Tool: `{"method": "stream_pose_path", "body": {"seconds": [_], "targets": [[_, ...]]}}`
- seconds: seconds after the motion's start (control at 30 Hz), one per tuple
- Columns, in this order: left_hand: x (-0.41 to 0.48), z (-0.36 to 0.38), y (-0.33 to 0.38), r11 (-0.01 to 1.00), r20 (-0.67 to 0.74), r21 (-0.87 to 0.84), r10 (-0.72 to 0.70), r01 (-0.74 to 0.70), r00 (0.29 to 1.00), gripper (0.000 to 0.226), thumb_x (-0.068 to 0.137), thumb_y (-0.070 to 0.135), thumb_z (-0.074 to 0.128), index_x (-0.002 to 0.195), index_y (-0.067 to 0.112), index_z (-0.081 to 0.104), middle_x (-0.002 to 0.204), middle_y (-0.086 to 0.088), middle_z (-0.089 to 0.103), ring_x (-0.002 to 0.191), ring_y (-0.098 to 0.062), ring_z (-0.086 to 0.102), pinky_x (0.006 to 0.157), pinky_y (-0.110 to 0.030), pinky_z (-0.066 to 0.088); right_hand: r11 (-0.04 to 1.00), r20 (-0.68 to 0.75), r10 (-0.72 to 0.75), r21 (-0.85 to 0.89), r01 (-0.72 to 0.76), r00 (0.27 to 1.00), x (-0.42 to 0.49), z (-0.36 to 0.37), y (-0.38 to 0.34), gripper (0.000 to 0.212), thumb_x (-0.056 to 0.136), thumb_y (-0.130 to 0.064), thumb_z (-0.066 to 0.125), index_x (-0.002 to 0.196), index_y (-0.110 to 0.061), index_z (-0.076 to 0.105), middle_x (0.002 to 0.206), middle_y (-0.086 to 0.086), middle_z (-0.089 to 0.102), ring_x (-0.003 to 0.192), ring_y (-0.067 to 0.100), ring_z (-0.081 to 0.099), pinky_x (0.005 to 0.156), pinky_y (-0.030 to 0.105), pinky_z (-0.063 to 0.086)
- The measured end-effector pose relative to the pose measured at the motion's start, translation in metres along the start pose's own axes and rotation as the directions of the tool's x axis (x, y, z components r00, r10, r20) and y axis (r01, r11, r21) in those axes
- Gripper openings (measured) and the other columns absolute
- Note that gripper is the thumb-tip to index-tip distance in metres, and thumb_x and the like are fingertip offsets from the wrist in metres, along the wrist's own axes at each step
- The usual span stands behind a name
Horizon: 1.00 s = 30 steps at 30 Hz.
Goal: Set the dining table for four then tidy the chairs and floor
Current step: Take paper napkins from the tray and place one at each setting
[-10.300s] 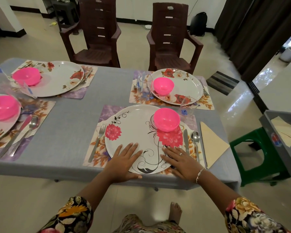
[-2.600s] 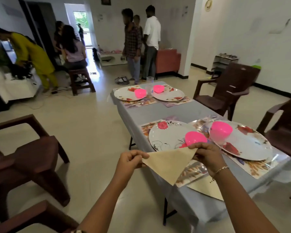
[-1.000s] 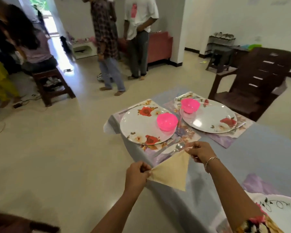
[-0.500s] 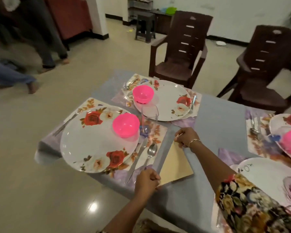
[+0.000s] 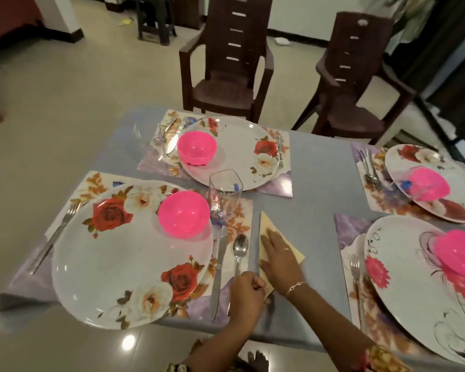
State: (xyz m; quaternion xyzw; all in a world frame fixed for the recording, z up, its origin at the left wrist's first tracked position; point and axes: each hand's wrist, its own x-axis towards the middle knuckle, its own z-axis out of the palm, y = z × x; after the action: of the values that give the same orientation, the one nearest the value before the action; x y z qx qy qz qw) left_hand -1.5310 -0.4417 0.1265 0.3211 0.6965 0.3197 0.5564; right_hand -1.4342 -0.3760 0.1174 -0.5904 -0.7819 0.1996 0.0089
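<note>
Beige triangular paper napkin (image 5: 295, 253) now lies flat on the grey-clothed counter (image 5: 314, 183), just right of the steel spoon (image 5: 240, 248) at the near-left setting; a second ago I held it in the air. My right hand (image 5: 278, 257) presses it with straight fingers, and my left hand (image 5: 249, 289) pinches its near corner. This setting looks nearly complete.

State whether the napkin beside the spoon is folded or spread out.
Folded: the napkin lies as a triangle on the table, under the right hand.
</note>
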Motion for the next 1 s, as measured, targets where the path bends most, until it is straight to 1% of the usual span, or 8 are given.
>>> {"method": "stream_pose_path", "body": {"seconds": [0.07, 0.17, 0.3, 0.43, 0.57, 0.7, 0.8, 1.0], "targets": [[-0.001, -0.002, 0.001, 0.999, 0.037, 0.033, 0.039, -0.040, 0.999, 0.033, 0.087, -0.008, 0.051, 0.065, 0.016, 0.048, 0.069, -0.006, 0.057, 0.066, -0.023, 0.065, 0.066, -0.037, 0.057, 0.997, 0.060, 0.019, -0.077, -0.014, 0.998, -0.003, 0.007, 0.003, 0.079, 0.085, -0.057, 0.001, 0.148, -0.010, 0.010, 0.155, 0.010, -0.001, 0.144, 0.027, -0.004, 0.110, 0.031, -0.006], [-0.004, -0.008, 0.003, 0.990, 0.100, 0.123, 0.061, -0.073, 0.993, 0.026, 0.090, 0.001, 0.053, 0.072, 0.017, 0.046, 0.079, -0.012, 0.061, 0.067, -0.022, 0.064, 0.055, -0.022, 0.053, 0.991, 0.000, -0.031, -0.130, 0.031, 1.000, -0.001, 0.009, 0.008, 0.098, 0.078, -0.070, -0.018, 0.147, -0.012, 0.018, 0.155, 0.011, 0.012, 0.143, 0.031, 0.010, 0.113, 0.041, 0.006], [-0.009, -0.015, -0.004, 0.957, 0.159, 0.275, 0.049, -0.092, 0.986, 0.008, 0.093, 0.010, 0.053, 0.098, 0.007, 0.048, 0.085, -0.013, 0.061, 0.064, -0.020, 0.063, 0.042, -0.014, 0.047, 0.986, 0.080, 0.037, -0.163, -0.023, 0.996, -0.006, -0.005, 0.003, 0.065, 0.093, -0.052, 0.017, 0.149, -0.020, 0.012, 0.158, 0.003, 0.000, 0.146, 0.024, 0.000, 0.117, 0.035, 0.005], [-0.017, -0.031, 0.003, 0.879, 0.158, 0.407, 0.200, -0.249, 0.967, 0.005, 0.096, 0.016, 0.048, 0.094, 0.020, 0.046, 0.088, -0.006, 0.062, 0.071, -0.019, 0.064, 0.051, -0.016, 0.048, 0.996, -0.207, 0.078, -0.025, -0.085, 0.975, -0.023, -0.007, -0.018, 0.044, 0.096, -0.022, 0.045, 0.139, -0.013, 0.041, 0.149, 0.008, 0.034, 0.139, 0.026, 0.030, 0.114, 0.033, 0.024], [-0.025, -0.066, 0.010, 0.737, 0.099, 0.482, 0.491, -0.474, 0.865, 0.003, 0.096, 0.022, 0.049, 0.099, 0.022, 0.051, 0.088, 0.005, 0.059, 0.083, -0.011, 0.059, 0.069, -0.016, 0.045, 0.998, -0.349, 0.055, 0.018, -0.052, 0.935, -0.037, 0.008, -0.046, 0.042, 0.069, -0.001, 0.074, 0.110, -0.006, 0.067, 0.114, 0.018, 0.065, 0.103, 0.036, 0.064, 0.087, 0.043, 0.051], [-0.030, -0.112, 0.006, 0.667, 0.010, 0.535, 0.609, -0.519, 0.793, 0.016, 0.096, 0.026, 0.048, 0.111, 0.021, 0.052, 0.094, 0.001, 0.067, 0.084, -0.014, 0.064, 0.065, -0.016, 0.046, 0.999, -0.430, 0.028, 0.053, -0.006, 0.902, -0.046, 0.016, -0.084, 0.048, 0.059, 0.000, 0.081, 0.105, -0.007, 0.068, 0.103, 0.013, 0.069, 0.090, 0.031, 0.068, 0.078, 0.037, 0.055], [-0.027, -0.151, 0.000, 0.651, -0.052, 0.578, 0.631, -0.492, 0.774, 0.017, 0.096, 0.024, 0.048, 0.112, 0.021, 0.052, 0.093, -0.001, 0.066, 0.085, -0.016, 0.063, 0.061, -0.016, 0.037, 0.985, -0.442, 0.093, 0.171, -0.018, 0.892, -0.047, 0.023, -0.115, 0.040, 0.081, -0.001, 0.063, 0.120, -0.007, 0.059, 0.120, 0.012, 0.061, 0.109, 0.031, 0.058, 0.094, 0.036, 0.045], [-0.021, -0.246, -0.022, 0.607, -0.075, 0.643, 0.657, -0.467, 0.750, 0.023, 0.089, 0.030, 0.059, 0.106, 0.016, 0.062, 0.111, -0.002, 0.062, 0.111, -0.017, 0.051, 0.088, -0.018, 0.035, 0.939, -0.376, 0.208, 0.334, -0.077, 0.903, -0.068, 0.040, -0.168, 0.042, 0.088, -0.003, 0.053, 0.129, -0.008, 0.050, 0.128, 0.012, 0.055, 0.119, 0.025, 0.051, 0.098, 0.028, 0.037]]}}
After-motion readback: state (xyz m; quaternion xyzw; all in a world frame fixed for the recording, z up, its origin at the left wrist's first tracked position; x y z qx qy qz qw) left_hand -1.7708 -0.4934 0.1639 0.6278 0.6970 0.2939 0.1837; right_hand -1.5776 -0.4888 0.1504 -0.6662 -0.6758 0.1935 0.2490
